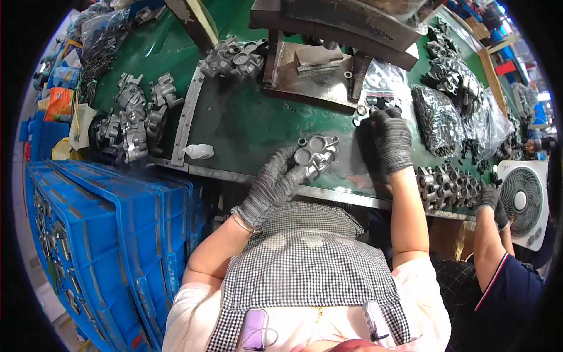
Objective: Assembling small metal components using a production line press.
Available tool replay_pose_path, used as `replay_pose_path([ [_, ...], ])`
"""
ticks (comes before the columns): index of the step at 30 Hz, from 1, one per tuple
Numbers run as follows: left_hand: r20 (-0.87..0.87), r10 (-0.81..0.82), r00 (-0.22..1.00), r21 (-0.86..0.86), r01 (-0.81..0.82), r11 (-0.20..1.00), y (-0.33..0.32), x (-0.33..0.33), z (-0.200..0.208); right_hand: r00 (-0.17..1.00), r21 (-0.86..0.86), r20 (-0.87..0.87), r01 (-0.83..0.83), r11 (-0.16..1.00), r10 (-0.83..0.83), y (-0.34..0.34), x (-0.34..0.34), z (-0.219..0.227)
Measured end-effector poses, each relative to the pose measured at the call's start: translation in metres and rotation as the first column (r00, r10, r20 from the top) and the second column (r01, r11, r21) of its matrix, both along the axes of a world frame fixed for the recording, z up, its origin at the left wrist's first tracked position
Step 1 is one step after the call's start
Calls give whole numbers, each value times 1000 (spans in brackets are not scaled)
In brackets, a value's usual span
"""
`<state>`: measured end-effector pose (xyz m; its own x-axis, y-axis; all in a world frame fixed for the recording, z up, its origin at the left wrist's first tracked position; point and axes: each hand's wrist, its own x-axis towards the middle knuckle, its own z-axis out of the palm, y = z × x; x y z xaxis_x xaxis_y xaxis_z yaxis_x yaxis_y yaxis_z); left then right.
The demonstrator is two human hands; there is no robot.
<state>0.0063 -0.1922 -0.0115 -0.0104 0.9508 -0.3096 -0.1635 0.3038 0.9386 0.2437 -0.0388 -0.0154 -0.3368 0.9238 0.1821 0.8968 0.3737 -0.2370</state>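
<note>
My left hand (pixel 275 185), in a grey knit glove, is closed on the edge of a silver metal casting (pixel 317 154) with round bores, just above the green bench near its front edge. My right hand (pixel 392 139), gloved alike, reaches forward to a scatter of small round metal caps (pixel 360 110). Its fingers are drawn together among them, and whatever they may hold is hidden. A clear plastic bag (pixel 384 79) lies just beyond that hand.
A heavy steel press (pixel 316 82) stands ahead. More castings (pixel 132 117) are piled left, beside a small white bottle (pixel 199 151). Blue crates (pixel 99 229) stand at lower left. On the right are bagged parts (pixel 437 120), a co-worker's gloved hand (pixel 488 196) and a fan (pixel 521 200).
</note>
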Motion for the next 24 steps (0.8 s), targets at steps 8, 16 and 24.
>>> replay_pose_path([
  [8, -204, 131, 970, 406, -38, 913, 1, 10, -10, 732, -181, -682, -154, 971, -11, 9, 38, -35],
  [16, -206, 209, 956, 311, -139, 940, -13, 9, -16, 772, -498, -627, -292, 817, -106, -37, 1, -37],
  [24, -128, 179, 976, 326, -129, 937, -12, 5, -13, 827, -387, -560, -312, 868, 48, -40, 12, -47],
])
